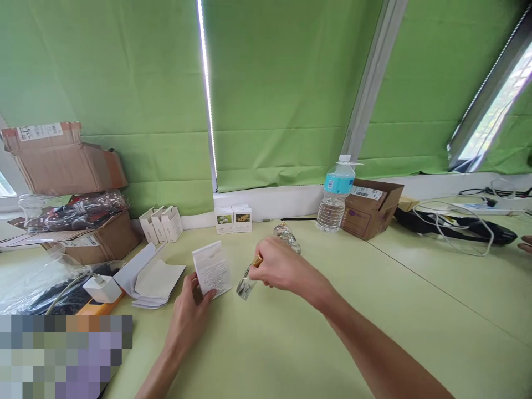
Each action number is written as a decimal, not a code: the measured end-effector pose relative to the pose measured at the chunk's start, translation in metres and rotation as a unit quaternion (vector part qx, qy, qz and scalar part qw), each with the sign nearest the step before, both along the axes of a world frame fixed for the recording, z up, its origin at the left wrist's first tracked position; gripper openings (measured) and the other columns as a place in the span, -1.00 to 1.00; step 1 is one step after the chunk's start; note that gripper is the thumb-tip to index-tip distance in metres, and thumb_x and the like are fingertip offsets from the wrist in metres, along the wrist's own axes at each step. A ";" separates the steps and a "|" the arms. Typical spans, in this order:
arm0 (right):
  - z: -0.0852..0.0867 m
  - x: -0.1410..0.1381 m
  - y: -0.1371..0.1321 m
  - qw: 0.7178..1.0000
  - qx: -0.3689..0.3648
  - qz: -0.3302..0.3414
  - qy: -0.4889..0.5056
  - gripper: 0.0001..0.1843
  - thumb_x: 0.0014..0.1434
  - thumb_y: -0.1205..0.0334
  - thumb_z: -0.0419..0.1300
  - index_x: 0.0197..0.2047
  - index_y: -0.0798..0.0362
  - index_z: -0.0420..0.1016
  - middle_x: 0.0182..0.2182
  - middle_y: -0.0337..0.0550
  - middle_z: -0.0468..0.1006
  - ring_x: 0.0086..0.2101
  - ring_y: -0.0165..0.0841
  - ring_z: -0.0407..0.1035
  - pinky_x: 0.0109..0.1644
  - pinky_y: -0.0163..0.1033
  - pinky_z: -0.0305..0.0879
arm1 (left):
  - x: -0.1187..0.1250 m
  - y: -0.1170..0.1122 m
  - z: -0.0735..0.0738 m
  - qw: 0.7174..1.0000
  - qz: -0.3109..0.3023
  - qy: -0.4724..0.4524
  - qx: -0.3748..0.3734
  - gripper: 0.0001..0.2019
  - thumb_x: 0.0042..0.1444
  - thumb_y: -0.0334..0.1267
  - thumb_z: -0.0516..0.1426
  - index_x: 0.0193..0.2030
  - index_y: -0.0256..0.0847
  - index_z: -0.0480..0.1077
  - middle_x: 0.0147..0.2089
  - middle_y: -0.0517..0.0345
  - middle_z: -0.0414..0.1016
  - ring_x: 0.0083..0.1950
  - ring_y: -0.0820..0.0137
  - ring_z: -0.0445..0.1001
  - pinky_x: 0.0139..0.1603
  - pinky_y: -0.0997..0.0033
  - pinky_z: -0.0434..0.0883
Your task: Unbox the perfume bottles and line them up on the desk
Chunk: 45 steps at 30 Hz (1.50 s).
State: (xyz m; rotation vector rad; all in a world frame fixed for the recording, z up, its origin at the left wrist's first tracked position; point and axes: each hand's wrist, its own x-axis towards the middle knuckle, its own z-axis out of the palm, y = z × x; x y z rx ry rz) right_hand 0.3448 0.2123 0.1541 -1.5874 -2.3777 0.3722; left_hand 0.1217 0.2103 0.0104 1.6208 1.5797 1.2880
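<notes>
My left hand (190, 305) grips a small white carton (213, 270) at its lower part, with fingers behind and thumb in front. Printed text covers the side that faces me. Just to the right, my right hand (282, 263) is closed round the gold-coloured cap of a small clear glass bottle (245, 287). The bottle tilts with its base down and to the left, apart from the carton. Behind my right hand lie several similar glass bottles (290, 237), partly hidden by it.
At the back stand white picture cartons (225, 220) and more thin cartons (161, 224). White paper sheets (158, 282) and a white charger (102, 288) lie left. A water bottle (336, 194) and cardboard box (366, 210) stand behind, right; another person's hand (526, 244) shows at the right edge.
</notes>
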 end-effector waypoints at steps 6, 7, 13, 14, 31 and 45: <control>-0.029 -0.021 0.010 0.997 0.028 0.038 -0.063 -0.89 -0.16 0.40 0.17 -0.58 0.10 0.53 -0.68 -0.22 0.31 -0.68 -0.48 0.07 -0.63 -0.28 -0.27 | -0.006 0.004 -0.007 0.998 0.012 0.059 0.026 -0.40 0.10 -0.04 0.13 0.24 -0.19 0.10 0.20 -0.12 0.33 0.16 0.12 0.37 0.13 0.03 0.32; -0.032 -0.022 0.009 0.996 0.037 0.040 -0.070 -0.89 -0.16 0.39 0.17 -0.56 0.10 0.54 -0.66 -0.19 0.35 -0.67 -0.47 0.10 -0.62 -0.27 -0.28 | -0.004 0.001 -0.004 0.995 0.037 0.080 0.036 -0.38 0.11 -0.02 0.12 0.25 -0.19 0.06 0.23 -0.14 0.28 0.18 0.11 0.34 0.13 0.02 0.31; -0.038 -0.031 0.003 0.995 -0.008 0.051 -0.081 -0.86 -0.11 0.37 0.17 -0.43 0.15 0.56 -0.49 -0.08 0.51 -0.64 -0.44 0.24 -0.65 -0.32 -0.21 | 0.011 -0.031 0.023 0.959 0.125 0.170 0.189 -0.75 0.15 -0.02 0.08 -0.18 -0.15 0.24 -0.18 0.11 0.39 -0.18 0.31 0.40 -0.13 0.30 0.35; -0.040 -0.033 0.003 0.995 -0.011 0.055 -0.081 -0.87 -0.10 0.36 0.18 -0.43 0.15 0.55 -0.48 -0.08 0.51 -0.63 -0.44 0.25 -0.64 -0.33 -0.19 | 0.013 -0.035 0.025 0.956 0.092 0.197 0.195 -0.77 0.16 -0.03 0.08 -0.30 -0.14 0.22 -0.30 0.18 0.37 -0.27 0.35 0.38 -0.21 0.35 0.33; -0.024 -0.029 -0.004 0.992 0.051 0.105 -0.055 -0.86 0.07 0.24 0.12 -0.47 0.07 0.42 -0.46 -0.13 0.49 -0.44 -0.37 0.32 -0.45 -0.31 -0.02 | 0.039 -0.049 0.017 0.963 -0.073 0.259 -0.031 -0.77 0.21 -0.14 -0.02 -0.02 -0.03 0.30 -0.42 0.26 0.44 -0.51 0.41 0.37 -0.43 0.47 0.18; 0.013 0.042 0.017 0.993 0.084 -0.048 0.074 -0.84 0.12 0.09 0.13 -0.31 0.00 0.42 -0.42 -0.27 0.51 -0.45 -0.40 0.33 -0.43 -0.34 0.06 | 0.034 -0.046 0.014 0.972 -0.081 0.210 -0.063 -0.65 0.25 -0.01 -0.12 0.12 -0.01 0.17 -0.28 0.19 0.49 -0.38 0.37 0.45 -0.35 0.42 0.30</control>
